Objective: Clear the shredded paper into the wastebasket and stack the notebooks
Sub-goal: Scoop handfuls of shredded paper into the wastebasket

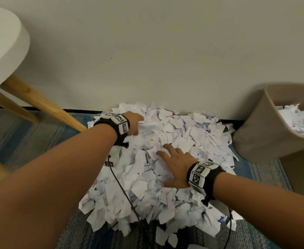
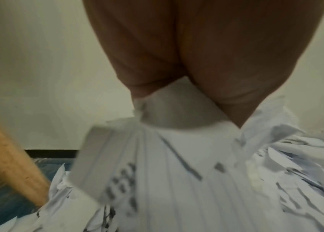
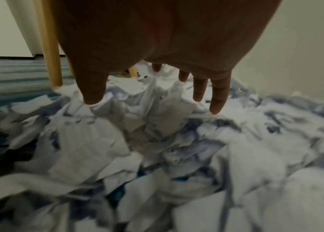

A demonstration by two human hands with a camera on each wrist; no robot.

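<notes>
A wide heap of white shredded paper (image 1: 165,177) lies on the carpet against the wall. My left hand (image 1: 136,125) is dug into its far left part. In the left wrist view a bunched wad of paper (image 2: 176,109) comes out from under the palm (image 2: 176,55), and the fingers are hidden. My right hand (image 1: 172,162) lies on the middle of the heap, its fingers (image 3: 198,91) spread and straight with tips touching the scraps (image 3: 147,109). The tan wastebasket (image 1: 255,132) stands to the right with some paper (image 1: 291,119) in it. No notebook is in view.
A white stool seat (image 1: 2,42) on wooden legs (image 1: 40,103) stands at the left, one leg close to my left wrist. Blue striped carpet (image 1: 22,133) surrounds the heap. Thin black cables (image 1: 122,191) trail from my wristbands over the paper.
</notes>
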